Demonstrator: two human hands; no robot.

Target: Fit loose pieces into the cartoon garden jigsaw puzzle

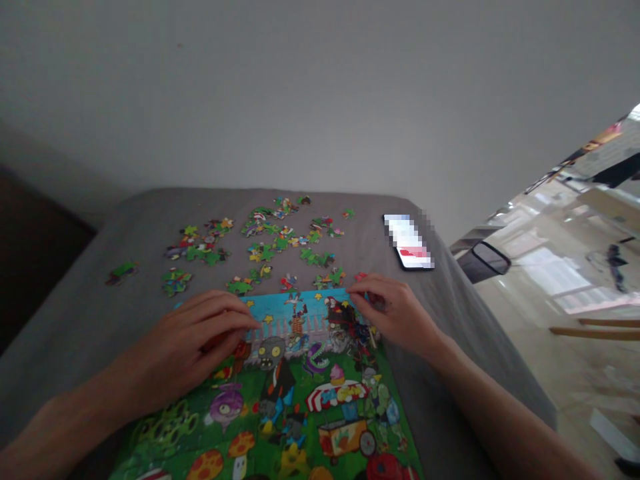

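Observation:
A colourful cartoon jigsaw picture (273, 393), with zombies, mushrooms and a striped cart, lies flat before me. My left hand (205, 337) rests over its upper left part, fingers pressed together and bent, thumb tucked beneath. Whatever lies under those fingertips is hidden. At the upper right corner of the picture is my right hand (393, 310), thumb and forefinger pinched together. I cannot make out what is between them. Just beyond its knuckles shows a small red puzzle piece (361, 275), partly covered.
Several loose puzzle pieces (283, 237) lie scattered beyond the picture, with a small clump (121, 272) far left. A lit phone (407, 241) lies at the right on the grey cloth (360, 243). A wall (300, 100) rises behind; shiny floor (575, 373) shows at right.

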